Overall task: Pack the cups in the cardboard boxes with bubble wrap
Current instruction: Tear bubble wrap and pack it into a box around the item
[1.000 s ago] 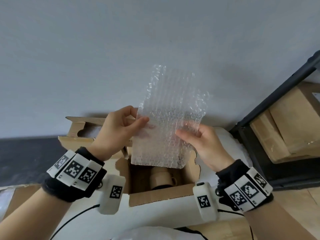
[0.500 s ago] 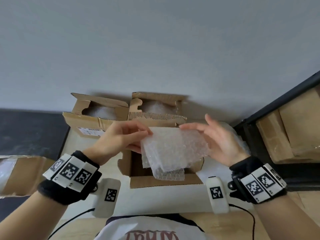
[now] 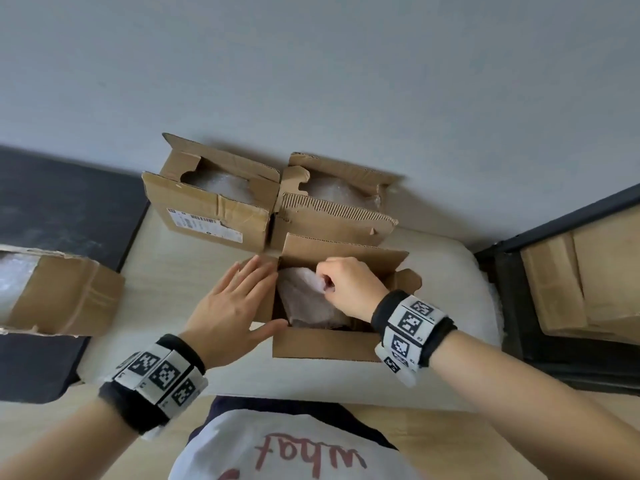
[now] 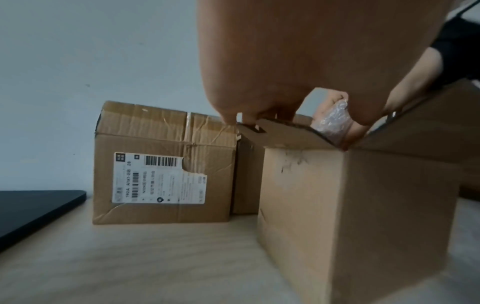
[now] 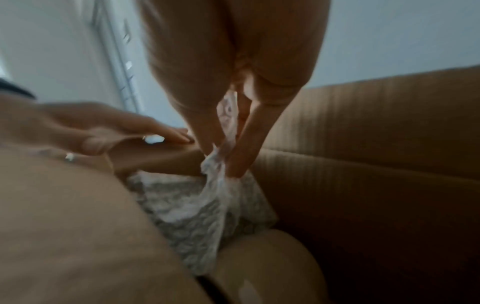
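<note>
Head view: our right hand (image 3: 349,289) pinches the bubble wrap (image 3: 308,303) between curled fingers, down inside the open cardboard box (image 3: 322,344) (cup hidden beneath). Just left, our left hand (image 3: 232,306) lies flat, fingers straight, on the box's side flap (image 4: 285,133).

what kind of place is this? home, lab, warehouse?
Probably a small packing or storage room, hard to be sure. Open cardboard boxes stuffed with bubble wrap sit on a light table against a bare wall; a dark shelf beside it holds more cartons.
</note>
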The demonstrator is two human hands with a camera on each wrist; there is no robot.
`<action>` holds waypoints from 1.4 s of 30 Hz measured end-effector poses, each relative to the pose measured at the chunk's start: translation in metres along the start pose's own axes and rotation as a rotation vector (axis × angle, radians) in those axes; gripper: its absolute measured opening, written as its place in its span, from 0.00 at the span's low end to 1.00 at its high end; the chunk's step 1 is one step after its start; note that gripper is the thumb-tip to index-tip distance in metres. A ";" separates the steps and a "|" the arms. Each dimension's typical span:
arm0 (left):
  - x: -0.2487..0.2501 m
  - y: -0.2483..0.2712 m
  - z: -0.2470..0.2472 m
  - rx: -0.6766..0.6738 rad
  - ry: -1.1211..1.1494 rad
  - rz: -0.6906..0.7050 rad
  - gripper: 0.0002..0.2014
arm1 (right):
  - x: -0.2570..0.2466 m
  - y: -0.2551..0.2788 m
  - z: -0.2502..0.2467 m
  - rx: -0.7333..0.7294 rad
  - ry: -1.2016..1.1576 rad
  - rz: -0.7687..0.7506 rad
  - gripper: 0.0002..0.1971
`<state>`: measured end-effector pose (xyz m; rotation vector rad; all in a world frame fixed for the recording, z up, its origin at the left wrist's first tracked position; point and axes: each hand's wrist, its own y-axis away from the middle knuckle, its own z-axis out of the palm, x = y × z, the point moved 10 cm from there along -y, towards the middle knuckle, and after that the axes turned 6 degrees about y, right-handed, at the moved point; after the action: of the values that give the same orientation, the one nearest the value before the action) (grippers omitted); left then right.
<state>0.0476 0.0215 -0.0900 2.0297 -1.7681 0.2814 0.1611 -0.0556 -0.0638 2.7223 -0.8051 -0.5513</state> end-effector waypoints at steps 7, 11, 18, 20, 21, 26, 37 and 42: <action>-0.014 0.004 0.025 -0.040 0.029 -0.044 0.49 | -0.017 -0.020 0.059 -0.318 0.374 -0.175 0.13; -0.014 0.001 0.031 -0.033 0.032 -0.048 0.53 | -0.018 -0.015 0.087 -0.563 0.249 -0.127 0.23; -0.008 0.004 0.029 0.001 0.047 -0.037 0.53 | -0.023 -0.012 0.090 -0.697 0.301 -0.089 0.21; -0.008 0.007 0.027 0.013 0.039 -0.053 0.52 | -0.024 -0.010 0.054 -0.518 0.053 -0.078 0.22; -0.006 0.006 0.027 0.007 0.032 -0.063 0.53 | -0.017 -0.006 0.029 -0.389 -0.084 -0.071 0.21; 0.009 -0.003 0.029 -0.062 -0.059 -0.042 0.56 | 0.078 0.062 -0.087 0.404 -0.422 0.084 0.12; 0.022 -0.015 0.049 -0.145 -0.053 -0.083 0.55 | 0.292 0.116 0.070 0.036 -0.177 0.833 0.32; 0.023 -0.015 0.046 -0.172 -0.064 -0.112 0.55 | 0.301 0.115 0.108 -0.061 -0.121 0.884 0.40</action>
<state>0.0600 -0.0182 -0.1242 2.0248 -1.6471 0.0289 0.2946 -0.3331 -0.2077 1.9784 -1.8130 -0.5025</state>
